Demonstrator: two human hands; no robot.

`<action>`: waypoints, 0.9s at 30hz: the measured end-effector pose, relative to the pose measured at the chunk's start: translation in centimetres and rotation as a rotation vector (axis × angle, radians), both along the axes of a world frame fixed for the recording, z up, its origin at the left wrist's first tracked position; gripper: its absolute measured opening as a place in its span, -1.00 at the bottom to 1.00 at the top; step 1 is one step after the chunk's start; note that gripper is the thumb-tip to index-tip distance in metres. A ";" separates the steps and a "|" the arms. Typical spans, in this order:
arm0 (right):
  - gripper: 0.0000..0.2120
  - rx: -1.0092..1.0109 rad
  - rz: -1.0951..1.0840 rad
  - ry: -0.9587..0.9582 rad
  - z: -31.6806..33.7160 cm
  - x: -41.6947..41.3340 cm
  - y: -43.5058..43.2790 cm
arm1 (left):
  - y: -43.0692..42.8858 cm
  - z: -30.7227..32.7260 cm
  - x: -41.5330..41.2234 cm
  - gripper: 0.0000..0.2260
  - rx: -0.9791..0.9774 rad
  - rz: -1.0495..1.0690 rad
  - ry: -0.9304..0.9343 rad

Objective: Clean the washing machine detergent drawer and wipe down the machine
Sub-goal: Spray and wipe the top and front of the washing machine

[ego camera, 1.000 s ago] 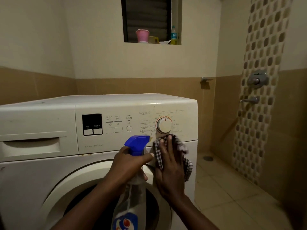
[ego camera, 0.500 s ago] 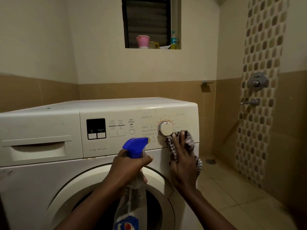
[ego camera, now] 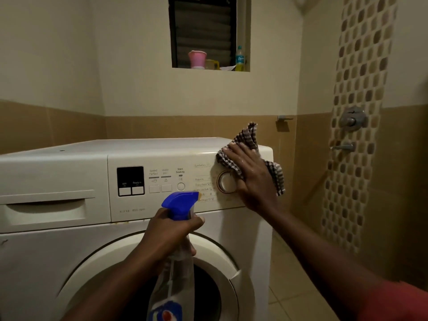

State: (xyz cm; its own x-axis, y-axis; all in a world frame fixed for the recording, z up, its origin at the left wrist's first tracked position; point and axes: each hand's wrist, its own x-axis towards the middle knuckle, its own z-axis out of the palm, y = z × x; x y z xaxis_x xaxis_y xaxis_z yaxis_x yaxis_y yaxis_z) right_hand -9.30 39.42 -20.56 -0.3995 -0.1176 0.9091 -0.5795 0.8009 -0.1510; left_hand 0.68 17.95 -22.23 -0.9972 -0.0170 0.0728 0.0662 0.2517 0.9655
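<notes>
A white front-loading washing machine fills the lower left. Its detergent drawer at the upper left is closed. My right hand presses a checked cloth flat against the control panel's upper right corner, fingers straight, just right of the program dial. My left hand grips the neck of a clear spray bottle with a blue trigger head, held upright in front of the round door.
A tiled wall with a tap and a shower valve stands to the right. A window ledge above holds a pink cup and a small bottle. Tiled floor lies right of the machine.
My right hand has carried the cloth up and to the right, from below the dial to the panel's top right corner. The left hand keeps holding the spray bottle in place.
</notes>
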 end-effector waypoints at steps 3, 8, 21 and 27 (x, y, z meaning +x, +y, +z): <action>-0.39 -0.349 -0.054 -0.015 -0.1 -0.8 1.8 | -0.1 0.1 -0.2 -0.64 -0.006 -0.021 0.013; -0.36 -0.479 -0.057 -0.036 -4.2 0.4 0.0 | 0.9 0.9 -0.6 -0.66 -0.034 -0.046 0.082; -0.29 -0.489 -0.045 -0.060 -5.6 0.5 -0.7 | 4.8 1.6 -1.8 -0.71 -0.019 -0.007 0.178; -0.38 -0.619 0.053 -0.071 -6.2 1.8 -1.9 | 4.3 0.5 -1.9 -0.70 -0.061 0.008 0.164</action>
State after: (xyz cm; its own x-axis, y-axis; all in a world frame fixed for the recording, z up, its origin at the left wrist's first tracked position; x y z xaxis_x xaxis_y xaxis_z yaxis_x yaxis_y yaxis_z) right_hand -7.52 37.51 -26.78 -0.4695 0.4016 0.7863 -0.5873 0.5230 -0.6178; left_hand -1.27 22.23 -21.72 -0.9716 -0.0158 0.2360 0.2196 0.3107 0.9248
